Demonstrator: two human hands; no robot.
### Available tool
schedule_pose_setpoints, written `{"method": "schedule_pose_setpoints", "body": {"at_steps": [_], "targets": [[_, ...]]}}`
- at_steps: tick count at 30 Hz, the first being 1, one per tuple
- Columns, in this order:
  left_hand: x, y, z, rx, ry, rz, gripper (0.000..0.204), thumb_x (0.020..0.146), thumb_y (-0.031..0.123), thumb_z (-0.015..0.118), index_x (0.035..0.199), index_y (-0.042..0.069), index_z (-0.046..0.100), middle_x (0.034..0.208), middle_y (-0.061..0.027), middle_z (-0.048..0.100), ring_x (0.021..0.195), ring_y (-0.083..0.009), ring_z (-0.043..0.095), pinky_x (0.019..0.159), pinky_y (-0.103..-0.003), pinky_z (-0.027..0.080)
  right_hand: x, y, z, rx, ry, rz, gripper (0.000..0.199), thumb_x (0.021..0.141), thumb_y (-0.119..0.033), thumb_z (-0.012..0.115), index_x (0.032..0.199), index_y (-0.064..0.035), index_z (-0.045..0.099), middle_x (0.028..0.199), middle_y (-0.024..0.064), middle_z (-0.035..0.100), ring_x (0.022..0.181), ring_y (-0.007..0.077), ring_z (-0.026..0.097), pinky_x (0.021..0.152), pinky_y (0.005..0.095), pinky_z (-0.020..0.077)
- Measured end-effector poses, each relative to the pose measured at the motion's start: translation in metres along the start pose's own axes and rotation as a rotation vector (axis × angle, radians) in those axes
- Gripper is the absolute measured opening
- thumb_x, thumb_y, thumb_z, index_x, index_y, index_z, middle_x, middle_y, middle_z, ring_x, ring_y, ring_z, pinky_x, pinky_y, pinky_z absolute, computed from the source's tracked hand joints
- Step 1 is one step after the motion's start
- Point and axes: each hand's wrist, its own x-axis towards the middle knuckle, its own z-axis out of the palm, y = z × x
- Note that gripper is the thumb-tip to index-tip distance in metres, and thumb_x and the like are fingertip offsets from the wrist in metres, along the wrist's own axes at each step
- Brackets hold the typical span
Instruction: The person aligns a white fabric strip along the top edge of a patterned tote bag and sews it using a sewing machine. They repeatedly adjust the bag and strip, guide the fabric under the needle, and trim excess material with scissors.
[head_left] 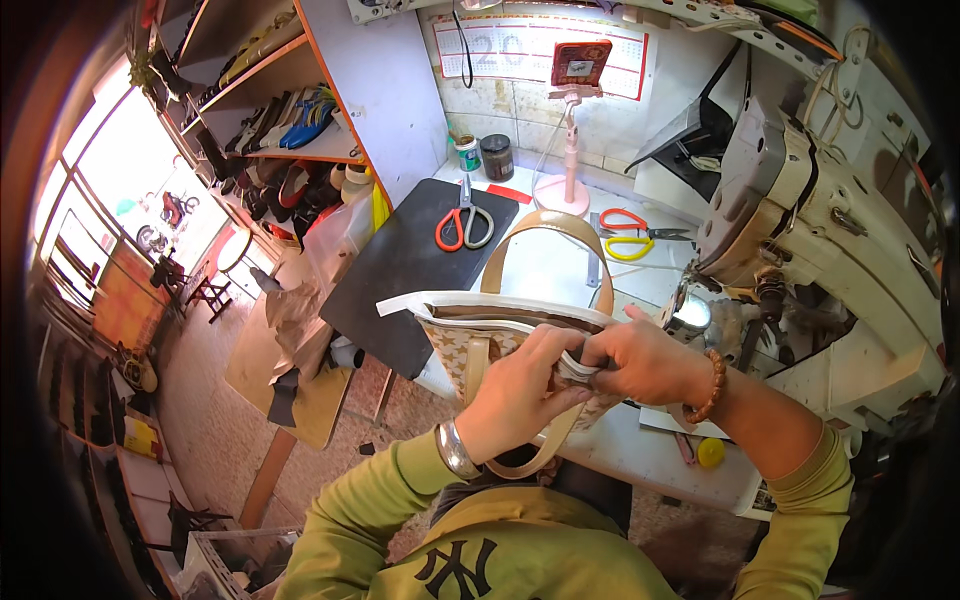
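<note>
A tan handbag (452,356) with a pale star pattern stands on the white worktable, its gold-tan handle (558,217) arching up on the far side. Along its top runs a white-edged zipper (480,322), with a loose white end sticking out at the left. My left hand (522,385) has its fingers closed on the bag's zipper edge near the right end. Right beside it, the fingers of my right hand (648,356) pinch the same white edge. Whatever lies between the fingertips is mostly hidden. A second handle (548,445) hangs below my left hand.
A sewing machine (830,240) fills the right side. Red-and-grey-handled scissors (463,228) lie on a black mat (385,270); red-and-yellow-handled cutters (640,240) lie beyond the bag. Behind are a pink phone stand (571,150) and a dark jar (496,158). Shoe shelves (300,120) stand left.
</note>
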Motion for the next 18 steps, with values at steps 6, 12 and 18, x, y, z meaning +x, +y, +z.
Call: {"method": "schedule_pose_setpoints", "body": {"at_steps": [6,12,18], "targets": [[0.004,-0.001,-0.003,-0.09,-0.103,-0.074,0.042,0.079,0.004,0.072,0.112,0.006,0.046,0.104,-0.008,0.052,0.073,-0.013,0.055,0.067,-0.026,0.049,-0.001,0.0,0.0,-0.036,-0.001,-0.011,0.015,0.078,-0.023,0.066,0.085,-0.0099,0.064,0.078,0.0058,0.066,0.088,0.0276,0.063,0.107,0.0601,0.0178],[-0.012,-0.004,0.013,-0.199,0.067,0.005,0.026,0.08,-0.004,0.067,0.096,0.004,0.048,0.131,-0.016,0.04,0.083,-0.0138,0.053,0.074,-0.027,0.049,0.003,-0.003,-0.002,-0.002,-0.1,0.065,0.01,0.077,-0.018,0.064,0.085,-0.0106,0.064,0.078,0.0028,0.062,0.085,0.0224,0.06,0.109,0.0581,0.0148],[-0.029,0.006,0.025,0.281,0.336,0.118,0.037,0.072,0.007,0.076,0.106,0.003,0.062,0.122,-0.0154,0.046,0.08,-0.0206,0.054,0.072,-0.03,0.048,0.005,-0.005,-0.007,0.037,-0.148,0.109,0.011,0.077,-0.018,0.062,0.084,-0.0091,0.063,0.076,0.003,0.062,0.081,0.0223,0.061,0.11,0.0569,0.0134]]}}
